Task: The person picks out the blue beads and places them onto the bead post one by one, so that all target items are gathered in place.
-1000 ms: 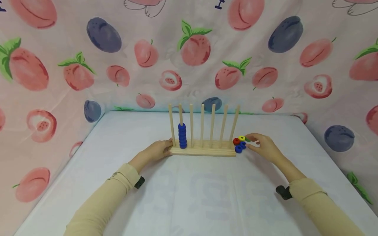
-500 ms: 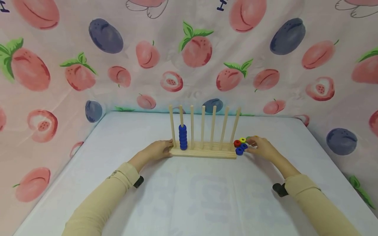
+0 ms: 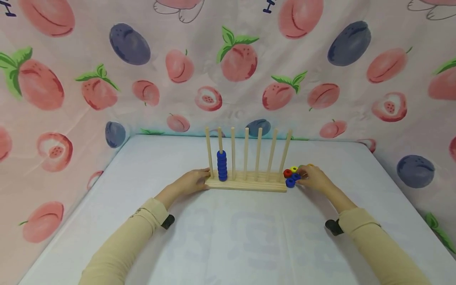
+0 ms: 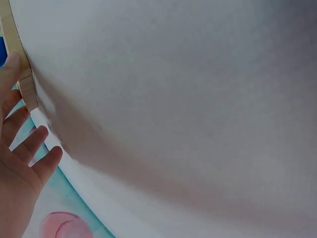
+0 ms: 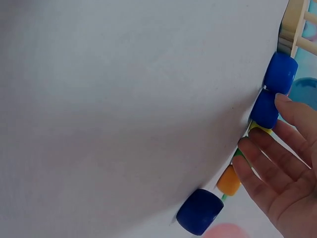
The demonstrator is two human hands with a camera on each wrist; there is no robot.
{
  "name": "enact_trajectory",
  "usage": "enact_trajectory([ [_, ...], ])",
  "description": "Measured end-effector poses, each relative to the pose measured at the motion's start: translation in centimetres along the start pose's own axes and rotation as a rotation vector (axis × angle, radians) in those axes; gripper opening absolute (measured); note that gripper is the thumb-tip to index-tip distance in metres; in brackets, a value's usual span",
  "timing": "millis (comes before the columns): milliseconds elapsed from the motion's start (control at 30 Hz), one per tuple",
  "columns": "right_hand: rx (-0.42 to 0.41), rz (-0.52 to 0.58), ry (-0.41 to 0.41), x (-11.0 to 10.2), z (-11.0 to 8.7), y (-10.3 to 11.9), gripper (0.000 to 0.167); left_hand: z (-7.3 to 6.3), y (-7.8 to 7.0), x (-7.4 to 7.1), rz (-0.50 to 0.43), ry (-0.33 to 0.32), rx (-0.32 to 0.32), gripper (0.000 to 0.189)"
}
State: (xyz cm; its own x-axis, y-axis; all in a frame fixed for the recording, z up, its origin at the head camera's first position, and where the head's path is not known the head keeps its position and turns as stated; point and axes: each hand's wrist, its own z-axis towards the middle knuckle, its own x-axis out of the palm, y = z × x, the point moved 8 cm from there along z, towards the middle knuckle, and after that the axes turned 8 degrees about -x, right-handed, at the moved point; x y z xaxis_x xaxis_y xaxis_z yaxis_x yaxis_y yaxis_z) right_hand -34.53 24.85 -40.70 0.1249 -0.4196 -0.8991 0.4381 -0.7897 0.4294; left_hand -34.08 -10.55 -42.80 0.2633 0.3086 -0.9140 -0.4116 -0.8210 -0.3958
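My left hand (image 3: 192, 180) grips the left end of a wooden peg rack (image 3: 249, 185), thumb in front and fingers behind; its base end (image 4: 28, 91) shows in the left wrist view. A column of blue beads (image 3: 222, 166) is threaded on the second peg from the left. Beyond the rack's right end, my right hand (image 3: 314, 178) pinches a blue bead (image 5: 265, 110), its thumb against the bead and the fingers partly hidden. Another blue bead (image 5: 281, 73) touches the rack's end. A red bead (image 3: 287, 173) and a yellow bead (image 3: 293, 169) lie close by.
In the right wrist view, an orange bead (image 5: 229, 181), a green bead (image 5: 238, 153) and a separate dark blue bead (image 5: 199, 212) lie near the fingers. A white cloth covers the table (image 3: 249, 237). Behind it hangs a fruit-patterned curtain (image 3: 228, 103).
My right hand has moved slightly left and closed its thumb and fingers around a blue bead. The left hand stays on the rack's end.
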Motion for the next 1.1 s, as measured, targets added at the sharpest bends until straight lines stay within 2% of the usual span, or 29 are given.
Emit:
enact_trajectory([
  [467, 0.046, -0.027, 0.021, 0.22, 0.28, -0.42, 0.025, -0.14, 0.05, 0.26, -0.003, 0.023, -0.037, 0.055],
  [833, 0.063, -0.031, 0.003, -0.05, 0.08, -0.74, 0.028, -0.21, -0.18, 0.32, 0.003, 0.020, -0.028, 0.054],
  [1100, 0.044, -0.029, -0.044, -0.47, -0.15, -0.88, 0.028, -0.35, -0.27, 0.44, -0.007, 0.020, -0.033, 0.054],
])
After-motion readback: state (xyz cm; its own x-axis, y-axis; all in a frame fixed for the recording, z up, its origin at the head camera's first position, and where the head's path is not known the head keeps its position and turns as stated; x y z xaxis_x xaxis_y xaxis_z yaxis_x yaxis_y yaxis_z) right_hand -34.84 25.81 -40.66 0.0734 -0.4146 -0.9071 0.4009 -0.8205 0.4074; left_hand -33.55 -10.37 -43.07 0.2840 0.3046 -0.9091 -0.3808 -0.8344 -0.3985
